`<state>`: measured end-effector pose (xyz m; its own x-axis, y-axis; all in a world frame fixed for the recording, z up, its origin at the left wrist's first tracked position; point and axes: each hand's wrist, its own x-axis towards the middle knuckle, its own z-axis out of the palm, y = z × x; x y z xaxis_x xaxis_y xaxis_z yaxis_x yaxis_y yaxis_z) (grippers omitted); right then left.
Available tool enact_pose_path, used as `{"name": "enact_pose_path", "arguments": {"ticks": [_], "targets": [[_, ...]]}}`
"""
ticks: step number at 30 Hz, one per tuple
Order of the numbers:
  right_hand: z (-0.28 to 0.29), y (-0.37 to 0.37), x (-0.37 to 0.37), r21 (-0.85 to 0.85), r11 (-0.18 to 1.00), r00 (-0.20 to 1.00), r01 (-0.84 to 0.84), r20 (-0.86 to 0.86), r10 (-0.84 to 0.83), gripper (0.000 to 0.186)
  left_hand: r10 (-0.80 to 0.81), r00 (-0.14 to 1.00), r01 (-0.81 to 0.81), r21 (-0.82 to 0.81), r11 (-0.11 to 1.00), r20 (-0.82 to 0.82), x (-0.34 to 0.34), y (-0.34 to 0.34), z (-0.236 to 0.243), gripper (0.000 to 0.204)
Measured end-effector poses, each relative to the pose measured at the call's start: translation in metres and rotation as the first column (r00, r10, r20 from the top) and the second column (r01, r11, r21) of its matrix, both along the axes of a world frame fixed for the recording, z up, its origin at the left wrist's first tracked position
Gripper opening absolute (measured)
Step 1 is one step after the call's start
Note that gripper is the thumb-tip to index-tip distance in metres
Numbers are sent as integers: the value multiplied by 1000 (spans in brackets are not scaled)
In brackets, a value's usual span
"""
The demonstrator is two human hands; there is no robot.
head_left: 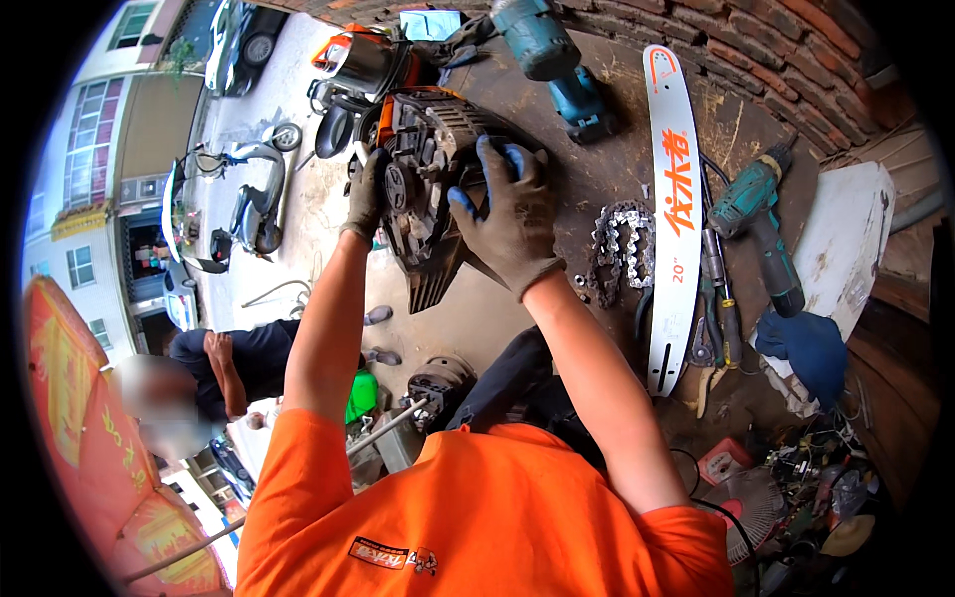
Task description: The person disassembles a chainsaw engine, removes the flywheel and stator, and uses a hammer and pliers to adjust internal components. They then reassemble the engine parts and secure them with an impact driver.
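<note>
In front of me, tilted over the bench edge, is a dirty chainsaw body (418,189), orange and black, with no guide bar on it. My left hand (366,199), in a dark work glove, is closed on its left side. On its right side lies my right hand (509,219), in a glove with blue fingertips, thumb and fingers spread and gripping the housing. The palm side of both hands is hidden. A white guide bar (668,269) with orange markings lies on the bench to the right. Beside it is a loose saw chain (622,244) in a heap.
A teal impact wrench (557,70) stands behind; a teal drill (756,204) lies right, near pliers (707,328) and a screwdriver (730,323). Another orange machine (363,60) sits at the back. Bricks (786,50) border the bench. At left, a person (249,363) and a parked scooter (257,189).
</note>
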<state>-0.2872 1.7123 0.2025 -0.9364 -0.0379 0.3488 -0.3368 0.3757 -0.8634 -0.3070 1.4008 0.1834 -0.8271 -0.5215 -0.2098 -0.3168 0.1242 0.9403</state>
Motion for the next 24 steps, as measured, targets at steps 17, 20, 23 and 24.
{"name": "enact_pose_path", "arguments": {"ticks": [17,20,23,24], "targets": [[-12,97,148,244,962,953,-126,300,49,50,-498,862,332,-642,691,-91,-1,-11,-25,34],[10,120,164,250,968,935,-10,345,-80,44,-487,873,354,-649,673,-29,2,-19,-32,36],[3,142,175,192,965,918,177,321,-232,41,-535,845,401,-641,655,-17,0,-10,-17,41],[5,151,177,180,959,879,219,389,-274,40,-482,873,374,-543,752,-67,4,-23,-29,43]]}}
